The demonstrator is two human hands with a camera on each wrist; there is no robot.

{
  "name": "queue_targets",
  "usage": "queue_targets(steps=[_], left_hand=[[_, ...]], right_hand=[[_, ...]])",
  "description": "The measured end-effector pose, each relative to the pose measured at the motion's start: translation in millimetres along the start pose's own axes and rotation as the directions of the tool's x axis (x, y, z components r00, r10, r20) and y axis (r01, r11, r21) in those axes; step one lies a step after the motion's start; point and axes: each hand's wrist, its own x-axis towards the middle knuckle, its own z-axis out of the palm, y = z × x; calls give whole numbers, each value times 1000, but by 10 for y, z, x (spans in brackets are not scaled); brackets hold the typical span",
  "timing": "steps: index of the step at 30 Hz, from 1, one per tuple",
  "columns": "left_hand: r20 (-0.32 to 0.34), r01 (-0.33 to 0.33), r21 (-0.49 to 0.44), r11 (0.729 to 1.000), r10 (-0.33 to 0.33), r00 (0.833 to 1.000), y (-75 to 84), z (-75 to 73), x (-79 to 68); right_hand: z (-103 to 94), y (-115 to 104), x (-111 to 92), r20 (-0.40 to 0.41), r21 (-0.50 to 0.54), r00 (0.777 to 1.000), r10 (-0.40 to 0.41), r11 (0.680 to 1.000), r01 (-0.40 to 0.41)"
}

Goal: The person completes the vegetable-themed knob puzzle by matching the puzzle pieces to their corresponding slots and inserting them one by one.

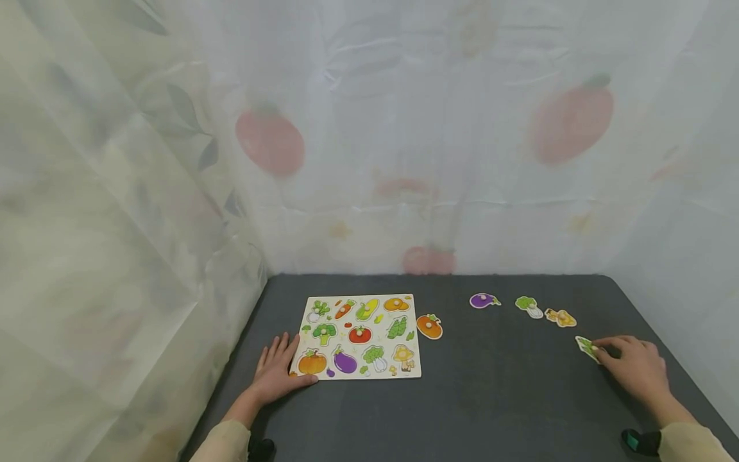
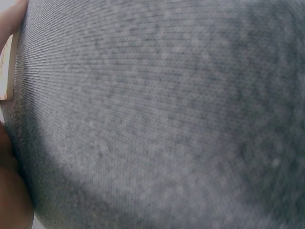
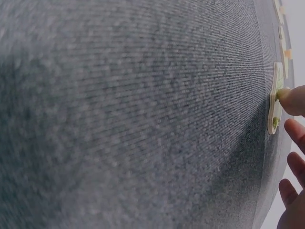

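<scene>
Pale fruit-printed curtains (image 1: 369,147) hang behind and beside a dark table (image 1: 462,404).

The left arm (image 1: 225,439) and right arm (image 1: 695,443) reach forward, well apart. The left hand (image 1: 277,372) lies low, fingers extended, thumb stretched sideways; the right hand (image 1: 634,367) pinches between thumb and forefinger.

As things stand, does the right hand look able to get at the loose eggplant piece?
Probably yes: nothing covers the eggplant piece, and bare tabletop lies before it. But the right hand pinches the green piece, so that hand may need freeing first.
</scene>
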Motion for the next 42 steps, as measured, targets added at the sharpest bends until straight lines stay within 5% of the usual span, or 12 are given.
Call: queue_targets(steps=[19, 28, 42], left_hand=[[22, 31, 35, 999, -32, 999, -18, 7, 11], [65, 68, 61, 996, -72, 995, 6, -33, 26], [39, 49, 53, 997, -51, 998, -52, 20, 35]], right_hand=[[49, -31, 11, -39, 60, 998, -52, 997, 54], [112, -91, 29, -30, 87, 999, -24, 996, 27], [105, -92, 17, 8, 117, 1000, 13, 993, -14]])
